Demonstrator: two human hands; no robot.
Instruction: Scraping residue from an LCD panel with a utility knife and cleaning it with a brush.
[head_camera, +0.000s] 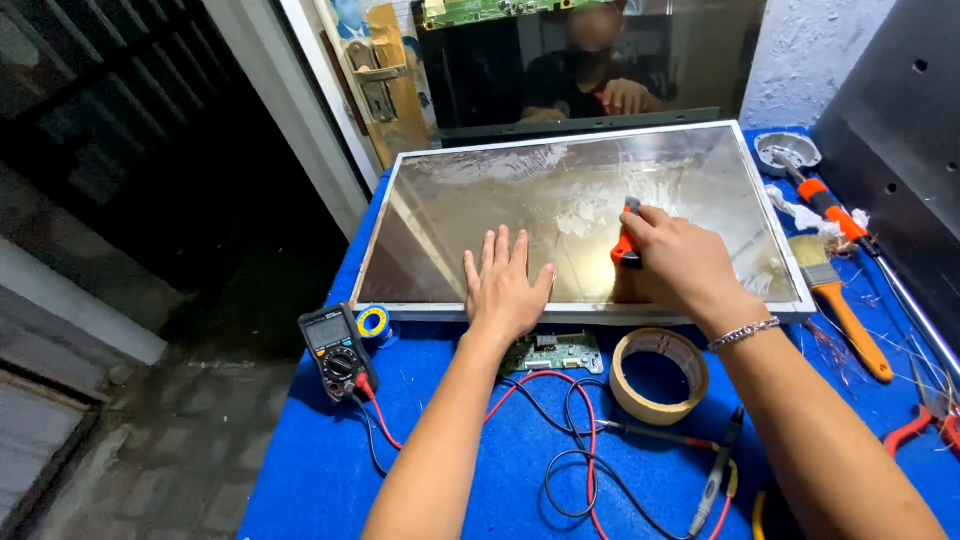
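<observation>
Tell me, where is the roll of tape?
In the head view, the roll of tan tape lies on the blue table, just under the right hand's wrist, right of the small green circuit board.

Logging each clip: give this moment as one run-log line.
left hand: flat on panel | right hand: holds red tool on panel | near: tape roll, multimeter, brush

We see bright, even light on the blue desk (320, 480), with soft glare and pale smears on the reflective panel (480, 210). The doorway (130, 150) at left stays dim. Edges bend slightly; the foreground looks sharp.
</observation>
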